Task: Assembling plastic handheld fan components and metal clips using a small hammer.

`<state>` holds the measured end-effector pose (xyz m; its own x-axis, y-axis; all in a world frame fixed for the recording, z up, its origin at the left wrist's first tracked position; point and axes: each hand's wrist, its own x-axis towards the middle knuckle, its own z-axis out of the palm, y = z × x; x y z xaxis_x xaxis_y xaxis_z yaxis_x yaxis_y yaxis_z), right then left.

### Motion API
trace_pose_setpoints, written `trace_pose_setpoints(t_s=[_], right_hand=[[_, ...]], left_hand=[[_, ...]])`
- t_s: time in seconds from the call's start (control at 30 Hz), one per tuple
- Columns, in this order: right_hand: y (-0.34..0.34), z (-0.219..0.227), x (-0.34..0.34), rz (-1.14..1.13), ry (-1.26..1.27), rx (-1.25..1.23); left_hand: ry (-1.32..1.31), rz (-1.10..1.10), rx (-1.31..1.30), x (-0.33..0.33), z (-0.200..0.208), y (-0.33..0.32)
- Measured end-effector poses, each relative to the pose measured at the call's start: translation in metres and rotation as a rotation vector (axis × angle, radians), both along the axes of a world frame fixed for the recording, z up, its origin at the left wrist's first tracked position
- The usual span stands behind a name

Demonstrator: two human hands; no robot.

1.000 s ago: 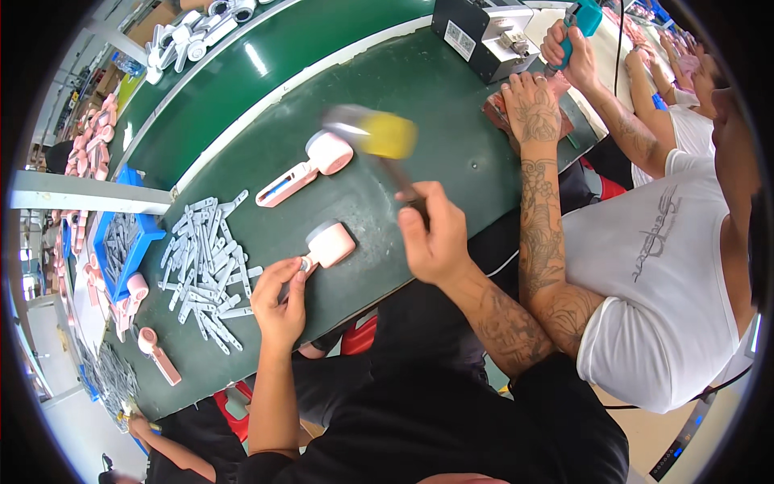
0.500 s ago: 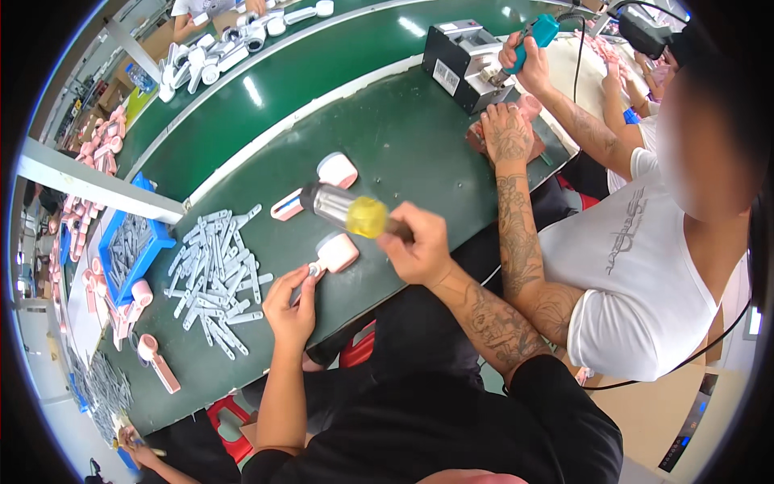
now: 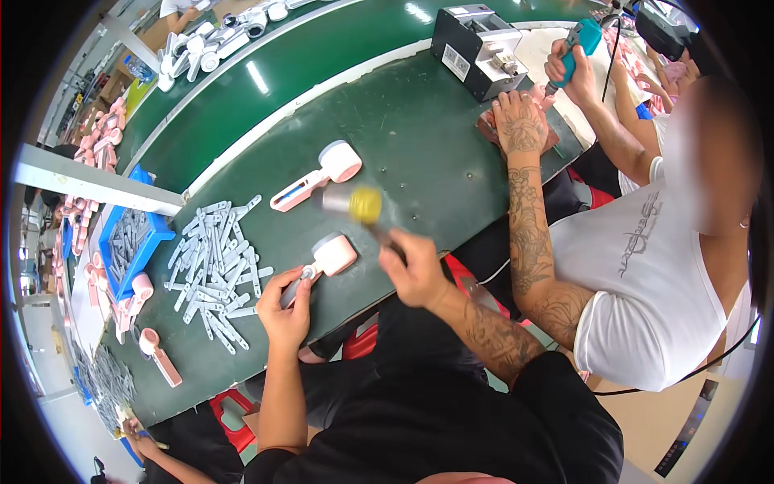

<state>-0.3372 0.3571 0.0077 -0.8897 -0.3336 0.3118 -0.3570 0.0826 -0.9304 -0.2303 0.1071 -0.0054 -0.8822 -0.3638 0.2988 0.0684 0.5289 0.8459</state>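
Observation:
My left hand (image 3: 284,308) grips the grey handle of a pink handheld housing (image 3: 333,255) with a round head, its fingers pinched near the neck. My right hand (image 3: 416,270) is closed round the handle of a mallet (image 3: 366,205), whose head has a yellow face and a dark one, blurred by motion. The mallet head is above the bench, just beyond the round head of the held housing; contact cannot be made out. A second pink housing (image 3: 300,190) with a white round top lies beyond the mallet.
Grey strip parts (image 3: 216,270) lie piled left of my left hand, beside a blue bin (image 3: 145,258) of similar parts. Another pink housing (image 3: 165,365) lies near the left edge. At right, a co-worker holds a teal power screwdriver (image 3: 582,44) beside a black box machine (image 3: 476,50).
The mallet has dropped away from the camera, uncovering more of the second pink housing. My left hand keeps its hold. The co-worker's screwdriver has moved from the box machine to a pink part.

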Motion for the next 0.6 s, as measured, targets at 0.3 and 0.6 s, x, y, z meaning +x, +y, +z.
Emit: trace_pose_setpoints(t_s=[0.3,0.6], right_hand=[[0.003,0.004,0.03,0.048,-0.133,0.137],[-0.006,0.009,0.018,0.053,-0.226,0.203]], left_hand=[[0.045,-0.047,0.018,-0.01,-0.006,-0.005],[0.067,0.016,-0.117,-0.006,0.003,-0.01]])
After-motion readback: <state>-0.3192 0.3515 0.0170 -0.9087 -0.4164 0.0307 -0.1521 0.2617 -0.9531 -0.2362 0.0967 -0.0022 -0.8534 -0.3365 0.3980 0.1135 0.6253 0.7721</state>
